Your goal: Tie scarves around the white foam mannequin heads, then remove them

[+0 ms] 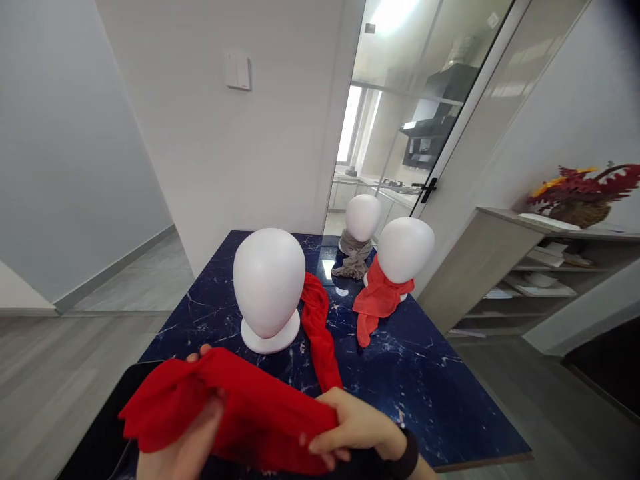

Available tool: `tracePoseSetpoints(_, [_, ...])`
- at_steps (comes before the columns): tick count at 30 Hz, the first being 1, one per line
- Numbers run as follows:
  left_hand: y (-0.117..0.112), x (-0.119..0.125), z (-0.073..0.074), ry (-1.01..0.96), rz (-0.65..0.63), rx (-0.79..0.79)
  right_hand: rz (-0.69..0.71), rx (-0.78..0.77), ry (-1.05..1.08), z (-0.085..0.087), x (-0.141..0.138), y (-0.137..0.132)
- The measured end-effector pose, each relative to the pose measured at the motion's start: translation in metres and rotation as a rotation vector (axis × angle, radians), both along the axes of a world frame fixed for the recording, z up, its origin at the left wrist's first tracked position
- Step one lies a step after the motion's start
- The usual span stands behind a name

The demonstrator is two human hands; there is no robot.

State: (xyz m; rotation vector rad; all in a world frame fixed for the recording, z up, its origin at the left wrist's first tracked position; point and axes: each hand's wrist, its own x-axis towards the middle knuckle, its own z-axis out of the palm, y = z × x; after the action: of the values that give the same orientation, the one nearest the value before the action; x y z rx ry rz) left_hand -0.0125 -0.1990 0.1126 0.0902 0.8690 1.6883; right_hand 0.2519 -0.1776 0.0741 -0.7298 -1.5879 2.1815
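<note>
A red scarf stretches between my two hands at the near edge of the table. My left hand is closed on its left end, partly covered by the cloth, with fingertips showing above the fold. Fingers and thumb of my right hand pinch the scarf's right part; a dark band circles that wrist. Another length of red cloth runs from beside the nearest white mannequin head down toward my right hand. That head stands upright on its round base, just beyond the scarf, its neck bare in front.
Two more white heads stand at the back right: one wears a grey-brown scarf, the other a coral scarf. All stand on a dark blue marbled table. A shelf unit is at right, by a glass door.
</note>
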Motion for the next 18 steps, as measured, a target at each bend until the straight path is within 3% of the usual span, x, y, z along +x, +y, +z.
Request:
tracePoseSetpoints(4, [0.002,-0.028,-0.028,-0.015,0.016,-0.306,-0.285,-0.103,0.370,0.003,0.042,0.008])
tracePoseSetpoints(6, [-0.005,-0.032,-0.043,0.132,-0.001,-0.378,-0.415,-0.086,0.369,0.011,0.047,0.009])
tracePoseSetpoints(8, [-0.014,-0.028,-0.047,0.420,0.080,-0.326,-0.406,-0.074,0.245,0.022,0.043,0.010])
tracePoseSetpoints(10, [-0.021,-0.016,-0.036,0.762,0.103,-0.163,-0.240,-0.060,0.112,0.036,0.033,0.013])
tracePoseSetpoints(11, [-0.024,-0.007,-0.025,0.898,0.010,-0.066,-0.125,-0.050,0.059,0.043,0.026,0.015])
tracePoseSetpoints(15, [-0.014,0.032,0.024,1.124,-0.701,0.287,0.361,-0.068,-0.029,0.069,0.001,0.022])
tracePoseSetpoints(18, [0.010,0.051,0.044,1.151,-1.142,0.530,0.477,-0.115,-0.053,0.076,-0.006,0.024])
